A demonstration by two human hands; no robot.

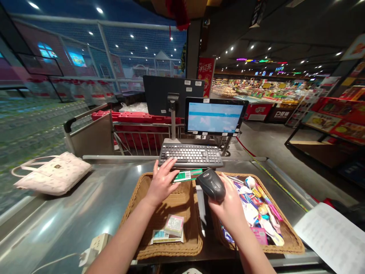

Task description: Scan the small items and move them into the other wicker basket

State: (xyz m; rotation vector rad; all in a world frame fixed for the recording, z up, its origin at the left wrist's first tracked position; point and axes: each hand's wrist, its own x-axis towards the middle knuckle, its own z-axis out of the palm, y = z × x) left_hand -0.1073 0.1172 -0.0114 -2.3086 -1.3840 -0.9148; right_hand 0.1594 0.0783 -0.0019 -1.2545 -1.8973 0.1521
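A flat green packet with a white barcode label [187, 175] is held in my left hand [164, 178], between the thumb and fingers, above the far end of the left wicker basket [199, 228]. My left fingertips overlap the front edge of the keyboard [191, 154] in view; I cannot tell whether they touch it. My right hand [228, 205] is wrapped round a black barcode scanner [211, 185], its head close to the packet's right end. Inside the left basket lie a small pink-edged packet [174, 225] and a flat blue-and-white packet [159, 236].
The right wicker basket [295, 243] holds many colourful small packaged goods. Beyond the keyboard stands a lit monitor [213, 117]. A pale handbag [57, 173] sits on the metal counter [105, 194], a power strip [99, 243] near the front, and printed paper [332, 236] at right.
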